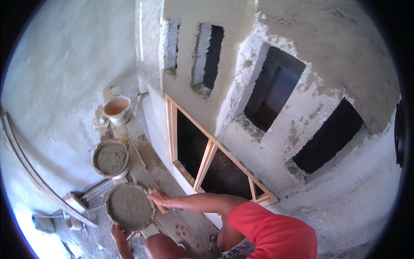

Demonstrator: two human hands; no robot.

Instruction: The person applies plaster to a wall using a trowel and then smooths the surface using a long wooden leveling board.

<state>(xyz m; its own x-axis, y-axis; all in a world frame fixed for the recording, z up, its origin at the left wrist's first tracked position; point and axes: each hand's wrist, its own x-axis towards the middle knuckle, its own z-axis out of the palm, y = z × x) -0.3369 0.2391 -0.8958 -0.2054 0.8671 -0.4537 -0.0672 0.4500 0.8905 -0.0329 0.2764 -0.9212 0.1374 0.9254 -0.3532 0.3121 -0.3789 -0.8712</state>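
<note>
A round basin of wet grey mortar (129, 208) stands in front of me on the planks. My left hand (117, 234) is at its near left rim, fingers closed on the edge. Across the far right side of the basin reaches my right hand (159, 199), closed round a tan wooden tool (163, 210). The tool's ends show on both sides of the fist; its exact kind is hidden. Just beyond stands a bucket of mortar (110, 159) with a wire handle.
Farther along the planks (174, 218) is a white bucket (117, 109), orange inside. A wooden window frame (209, 159) sits in the wall at right, below several rough openings. Long boards (41, 181) lean at left. Small buckets (73, 222) stand low at left.
</note>
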